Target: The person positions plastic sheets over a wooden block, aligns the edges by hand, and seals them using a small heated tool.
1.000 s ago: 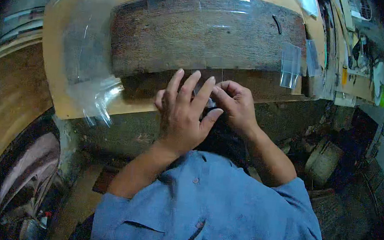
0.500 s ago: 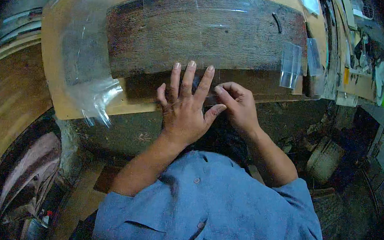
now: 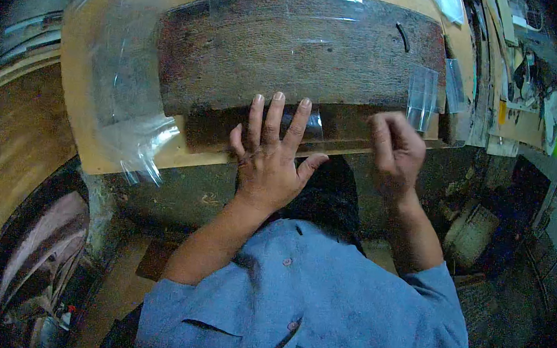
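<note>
My left hand [image 3: 270, 150] lies flat with its fingers spread. Its fingertips reach the near edge of a dark, worn wooden board [image 3: 288, 62], and its palm is at the table's front edge. Under and beside its index finger shows a shiny piece of clear plastic film [image 3: 313, 119]. My right hand [image 3: 398, 151] is raised to the right, apart from the left, with its fingers curled closed; whatever they hold, if anything, is hidden. Close behind it, clear plastic strips [image 3: 422, 87] hang over the board's right end.
A small black curved piece [image 3: 402, 37] lies on the board's upper right. Crumpled clear plastic [image 3: 145, 142] covers the front left of the pale tabletop [image 3: 78, 83]. A second clear strip [image 3: 454, 86] is at the right. Crumpled cloth [image 3: 51, 240] sits lower left.
My right hand has moved away from the left hand, to the right, and its fingers have curled in. The film beside my left index finger is now uncovered. My left hand stays put.
</note>
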The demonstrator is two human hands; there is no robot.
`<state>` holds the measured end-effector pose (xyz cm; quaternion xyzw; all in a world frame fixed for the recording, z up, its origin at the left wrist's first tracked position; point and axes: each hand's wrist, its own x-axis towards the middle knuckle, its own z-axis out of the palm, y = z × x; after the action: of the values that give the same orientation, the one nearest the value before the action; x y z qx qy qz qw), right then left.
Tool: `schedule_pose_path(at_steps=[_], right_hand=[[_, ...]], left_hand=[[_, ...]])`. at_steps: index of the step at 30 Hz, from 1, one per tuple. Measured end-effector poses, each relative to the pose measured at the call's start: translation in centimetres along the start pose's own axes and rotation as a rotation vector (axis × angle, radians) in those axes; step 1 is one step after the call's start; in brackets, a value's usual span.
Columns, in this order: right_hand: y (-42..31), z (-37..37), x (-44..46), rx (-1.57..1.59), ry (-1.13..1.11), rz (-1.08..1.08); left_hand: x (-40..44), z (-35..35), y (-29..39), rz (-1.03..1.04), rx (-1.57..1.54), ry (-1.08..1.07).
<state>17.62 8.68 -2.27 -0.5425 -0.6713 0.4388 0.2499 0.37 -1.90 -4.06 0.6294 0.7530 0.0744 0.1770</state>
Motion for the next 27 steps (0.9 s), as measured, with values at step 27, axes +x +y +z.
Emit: schedule_pose_path(at_steps=[27], right_hand=[[2.6, -2.8, 14.4, -0.697, 0.227, -0.229]], left_hand=[[-0.1, 0.6, -0.2, 0.014, 0.032, 0.030]])
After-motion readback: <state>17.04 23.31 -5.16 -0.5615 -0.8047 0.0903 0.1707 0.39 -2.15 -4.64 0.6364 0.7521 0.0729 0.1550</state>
